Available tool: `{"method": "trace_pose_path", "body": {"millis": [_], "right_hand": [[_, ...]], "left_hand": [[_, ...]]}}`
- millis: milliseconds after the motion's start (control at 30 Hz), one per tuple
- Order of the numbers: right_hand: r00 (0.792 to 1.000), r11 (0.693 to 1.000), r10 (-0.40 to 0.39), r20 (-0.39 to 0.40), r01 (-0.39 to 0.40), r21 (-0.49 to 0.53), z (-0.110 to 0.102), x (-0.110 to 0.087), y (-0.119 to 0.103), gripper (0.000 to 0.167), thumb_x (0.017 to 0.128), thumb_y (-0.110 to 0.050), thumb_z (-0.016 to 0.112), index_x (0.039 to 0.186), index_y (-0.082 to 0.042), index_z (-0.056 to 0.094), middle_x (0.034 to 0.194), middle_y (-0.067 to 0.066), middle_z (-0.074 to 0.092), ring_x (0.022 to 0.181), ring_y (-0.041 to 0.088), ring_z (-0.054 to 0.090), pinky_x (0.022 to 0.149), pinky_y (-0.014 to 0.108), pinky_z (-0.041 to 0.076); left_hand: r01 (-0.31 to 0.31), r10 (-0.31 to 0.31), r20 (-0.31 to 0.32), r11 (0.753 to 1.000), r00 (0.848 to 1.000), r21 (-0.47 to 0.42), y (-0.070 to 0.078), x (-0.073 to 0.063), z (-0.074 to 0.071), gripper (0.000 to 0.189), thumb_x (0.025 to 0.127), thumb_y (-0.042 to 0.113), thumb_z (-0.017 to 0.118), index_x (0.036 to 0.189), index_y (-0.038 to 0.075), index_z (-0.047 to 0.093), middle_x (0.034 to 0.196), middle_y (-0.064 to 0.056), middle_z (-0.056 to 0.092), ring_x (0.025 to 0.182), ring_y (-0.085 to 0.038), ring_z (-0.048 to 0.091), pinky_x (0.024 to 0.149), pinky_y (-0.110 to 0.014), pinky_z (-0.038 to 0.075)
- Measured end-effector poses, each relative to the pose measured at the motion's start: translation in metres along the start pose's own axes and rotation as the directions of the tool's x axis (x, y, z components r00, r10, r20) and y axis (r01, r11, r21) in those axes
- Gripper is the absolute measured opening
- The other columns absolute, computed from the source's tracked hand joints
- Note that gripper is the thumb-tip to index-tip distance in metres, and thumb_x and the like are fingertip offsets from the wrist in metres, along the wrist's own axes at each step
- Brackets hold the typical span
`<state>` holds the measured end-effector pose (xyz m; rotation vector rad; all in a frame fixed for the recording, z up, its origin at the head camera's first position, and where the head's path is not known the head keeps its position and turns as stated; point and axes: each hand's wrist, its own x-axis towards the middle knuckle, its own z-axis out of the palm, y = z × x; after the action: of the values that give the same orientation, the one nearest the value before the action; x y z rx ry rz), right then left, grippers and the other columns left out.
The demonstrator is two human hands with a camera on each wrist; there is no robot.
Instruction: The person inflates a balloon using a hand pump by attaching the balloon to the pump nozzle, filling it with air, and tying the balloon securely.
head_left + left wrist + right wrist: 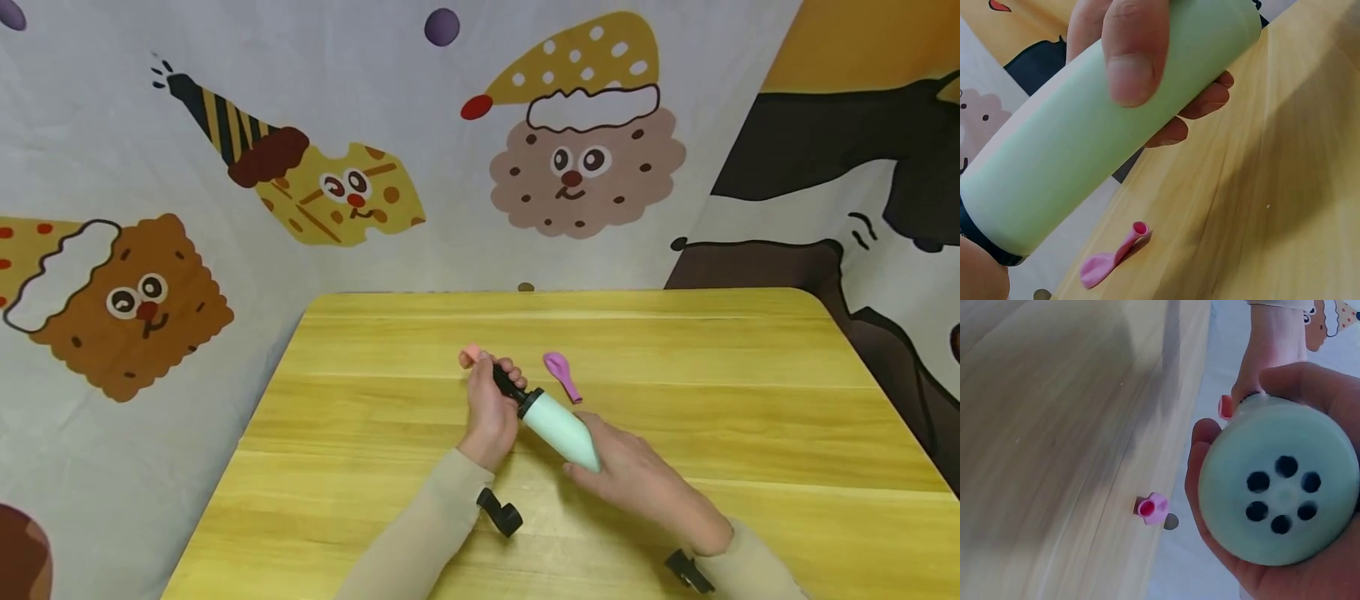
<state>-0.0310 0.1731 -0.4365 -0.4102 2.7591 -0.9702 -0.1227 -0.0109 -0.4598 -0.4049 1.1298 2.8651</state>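
One plain mint-green pump (558, 429) is shared: left grip (492, 412) holds its black end (508, 383), right grip (633, 462) its body (1066, 169).

Tabletop setup, room unclear: cartoon cloth (457, 200) behind wooden table (690, 367).

No text, label, brand, number or sign can be read on the mint-green cylindrical pump (558, 429) or the printed white cloth (465, 250) behind it.
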Motion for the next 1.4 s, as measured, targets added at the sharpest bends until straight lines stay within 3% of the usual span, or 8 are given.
{"method": "trace_pose_path", "body": {"millis": [200, 333, 500, 667, 800, 967, 1167, 1400], "right_hand": [[0.999, 0.999, -0.030, -0.013, 0.030, 0.018, -0.001, 0.000, 0.000, 0.065, 0.094, -0.049, 0.072, 0.143, -0.010, 0.054, 0.093, -0.001, 0.063, 0.075, 0.013, 0.056, 0.060, 0.032, 0.049], [0.998, 1.000, -0.028, -0.050, 0.028, -0.001, 0.000, 0.000, -0.001, 0.068, 0.094, -0.049, 0.072, 0.145, -0.009, 0.051, 0.099, 0.001, 0.064, 0.079, 0.014, 0.057, 0.064, 0.033, 0.049], [0.995, 0.999, -0.009, -0.101, 0.003, -0.053, 0.002, 0.001, -0.003, 0.071, 0.090, -0.041, 0.079, 0.145, -0.005, 0.051, 0.110, 0.007, 0.067, 0.085, 0.018, 0.061, 0.066, 0.036, 0.052], [0.992, 0.996, 0.007, -0.129, -0.019, -0.092, 0.003, 0.002, -0.003, 0.070, 0.087, -0.034, 0.081, 0.142, 0.000, 0.053, 0.116, 0.013, 0.067, 0.087, 0.022, 0.064, 0.067, 0.041, 0.055], [0.989, 0.992, -0.017, -0.149, -0.001, -0.123, 0.003, 0.003, -0.003, 0.067, 0.087, -0.030, 0.082, 0.141, -0.001, 0.054, 0.114, 0.013, 0.068, 0.086, 0.023, 0.064, 0.067, 0.042, 0.056], [0.988, 0.988, -0.043, -0.145, 0.021, -0.152, 0.003, 0.001, -0.003, 0.065, 0.087, -0.031, 0.082, 0.139, -0.003, 0.055, 0.111, 0.012, 0.069, 0.085, 0.022, 0.064, 0.065, 0.041, 0.055], [0.989, 0.986, -0.059, -0.134, 0.037, -0.161, 0.003, -0.001, -0.003, 0.065, 0.089, -0.034, 0.081, 0.140, -0.003, 0.053, 0.108, 0.011, 0.068, 0.083, 0.020, 0.063, 0.063, 0.038, 0.053], [0.989, 0.989, -0.057, -0.138, 0.037, -0.142, 0.000, 0.000, -0.003, 0.064, 0.090, -0.035, 0.080, 0.140, -0.005, 0.054, 0.109, 0.010, 0.068, 0.085, 0.019, 0.063, 0.065, 0.040, 0.054]], "left_hand": [[0.033, -0.025, 0.045, 0.981, 0.999, -0.190, 0.007, 0.003, -0.002, 0.029, 0.114, 0.038, 0.033, 0.122, 0.012, 0.043, 0.094, -0.004, 0.054, 0.083, -0.017, 0.049, 0.075, -0.028, 0.043], [0.070, -0.053, 0.067, 0.955, 0.996, -0.288, 0.010, 0.003, -0.003, 0.026, 0.114, 0.034, 0.036, 0.121, 0.010, 0.041, 0.102, -0.007, 0.059, 0.095, -0.020, 0.055, 0.085, -0.031, 0.048], [0.037, -0.031, 0.029, 0.974, 0.999, -0.222, 0.012, 0.002, -0.003, 0.019, 0.113, 0.022, 0.042, 0.115, 0.004, 0.047, 0.103, -0.009, 0.057, 0.098, -0.022, 0.059, 0.099, -0.039, 0.051], [0.023, -0.020, 0.025, 0.991, 0.999, -0.133, 0.014, 0.003, -0.006, 0.027, 0.112, 0.019, 0.045, 0.127, -0.002, 0.054, 0.112, -0.010, 0.061, 0.111, -0.026, 0.061, 0.111, -0.048, 0.045], [0.055, -0.043, 0.085, 0.988, 0.995, -0.144, 0.015, 0.005, -0.006, 0.033, 0.114, 0.025, 0.040, 0.131, -0.001, 0.050, 0.118, -0.012, 0.059, 0.114, -0.026, 0.058, 0.109, -0.044, 0.046], [0.099, -0.081, 0.133, 0.986, 0.988, -0.135, 0.013, 0.003, -0.006, 0.026, 0.115, 0.026, 0.032, 0.113, 0.004, 0.047, 0.108, -0.010, 0.053, 0.101, -0.023, 0.055, 0.097, -0.038, 0.050], [0.033, -0.026, 0.147, 0.998, 0.989, -0.044, 0.011, -0.001, -0.004, 0.012, 0.113, 0.014, 0.035, 0.112, 0.005, 0.043, 0.100, -0.009, 0.052, 0.090, -0.022, 0.052, 0.084, -0.035, 0.051], [0.073, -0.041, 0.183, 0.982, 0.982, -0.172, 0.016, -0.001, -0.003, 0.023, 0.114, 0.033, 0.036, 0.121, 0.013, 0.045, 0.104, -0.006, 0.056, 0.095, -0.020, 0.051, 0.085, -0.032, 0.046]]}}
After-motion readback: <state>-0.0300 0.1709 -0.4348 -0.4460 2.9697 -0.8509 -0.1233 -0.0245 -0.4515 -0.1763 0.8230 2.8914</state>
